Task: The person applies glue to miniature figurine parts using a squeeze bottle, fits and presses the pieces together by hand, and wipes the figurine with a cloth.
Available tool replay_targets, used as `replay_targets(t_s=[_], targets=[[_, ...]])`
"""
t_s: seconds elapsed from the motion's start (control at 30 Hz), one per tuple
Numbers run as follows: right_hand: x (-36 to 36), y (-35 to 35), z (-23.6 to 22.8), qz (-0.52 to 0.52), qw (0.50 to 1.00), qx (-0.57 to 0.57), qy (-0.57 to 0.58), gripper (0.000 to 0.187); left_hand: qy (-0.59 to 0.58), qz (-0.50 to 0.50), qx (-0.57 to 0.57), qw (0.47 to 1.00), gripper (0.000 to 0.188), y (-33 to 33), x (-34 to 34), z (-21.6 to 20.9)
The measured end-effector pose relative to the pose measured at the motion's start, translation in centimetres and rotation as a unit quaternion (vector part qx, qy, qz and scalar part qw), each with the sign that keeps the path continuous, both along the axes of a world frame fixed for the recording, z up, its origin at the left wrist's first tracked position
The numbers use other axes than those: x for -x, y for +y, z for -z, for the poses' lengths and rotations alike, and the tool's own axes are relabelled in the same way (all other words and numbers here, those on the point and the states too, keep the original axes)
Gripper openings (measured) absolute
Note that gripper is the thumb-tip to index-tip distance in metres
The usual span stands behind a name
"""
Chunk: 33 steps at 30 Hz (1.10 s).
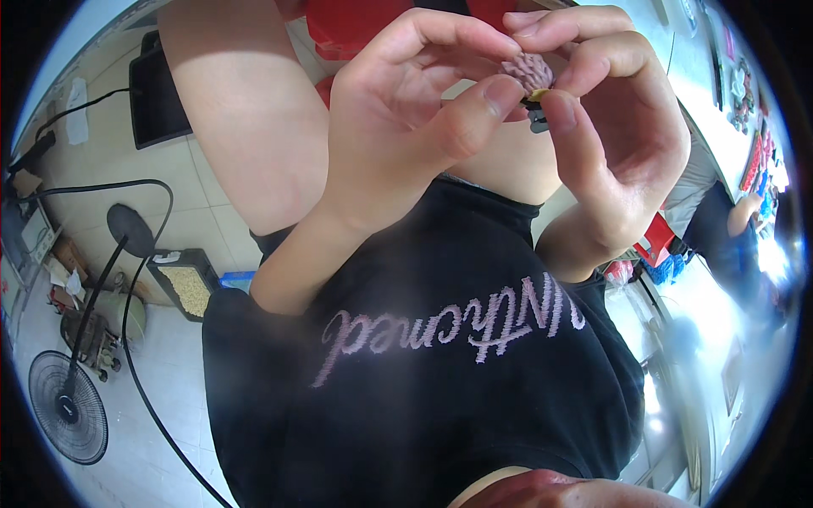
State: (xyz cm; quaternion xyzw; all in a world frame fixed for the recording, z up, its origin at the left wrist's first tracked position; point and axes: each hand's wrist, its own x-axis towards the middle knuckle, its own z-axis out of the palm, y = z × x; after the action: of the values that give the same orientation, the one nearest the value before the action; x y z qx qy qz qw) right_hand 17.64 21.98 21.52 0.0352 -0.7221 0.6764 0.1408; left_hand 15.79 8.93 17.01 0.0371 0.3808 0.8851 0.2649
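Between my two hands is a small object with a mauve, deeply ridged top (528,73), like a tiny figure's curly hair. Yellow, black and grey bits show beneath that top; the rest is covered by fingers. My left hand (398,110) is closed on the object's left side, thumb and index finger pinching at the mauve part. From the right, my right hand (622,127) grips it too, its thumb by the lower yellow and grey bits and its curled fingers at the upper edge. Both hands are raised above my lap, in front of my black shirt (423,406).
At the right runs a white tabletop (720,127) with small colourful items farther along it. Another person (716,229) is beside it, blurred. On the left stand a black fan (68,408), a loose black cable (140,372) and a black bin of pale granules (188,289). Something red (343,30) lies ahead.
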Motion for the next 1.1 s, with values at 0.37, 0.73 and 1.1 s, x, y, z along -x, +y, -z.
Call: replay_targets(t_s=[0.37, 0.73, 1.1], targets=[[0.7, 1.3, -0.2, -0.029, 0.999, 0.010, -0.041, 0.016, 0.034, -0.003, -0.033, 0.999, 0.029, -0.2, 0.1, 0.7], [-0.3, 3.8, 0.5, -0.087, 0.973, 0.158, -0.144, 0.031, 0.010, 0.035, -0.065, 0.997, 0.024, 0.1, 0.1, 0.1], [-0.3, 0.9, -0.2, -0.057, 0.977, 0.197, -0.064, 0.036, -0.012, -0.015, -0.091, 0.996, 0.018, 0.3, 0.3, -0.9]])
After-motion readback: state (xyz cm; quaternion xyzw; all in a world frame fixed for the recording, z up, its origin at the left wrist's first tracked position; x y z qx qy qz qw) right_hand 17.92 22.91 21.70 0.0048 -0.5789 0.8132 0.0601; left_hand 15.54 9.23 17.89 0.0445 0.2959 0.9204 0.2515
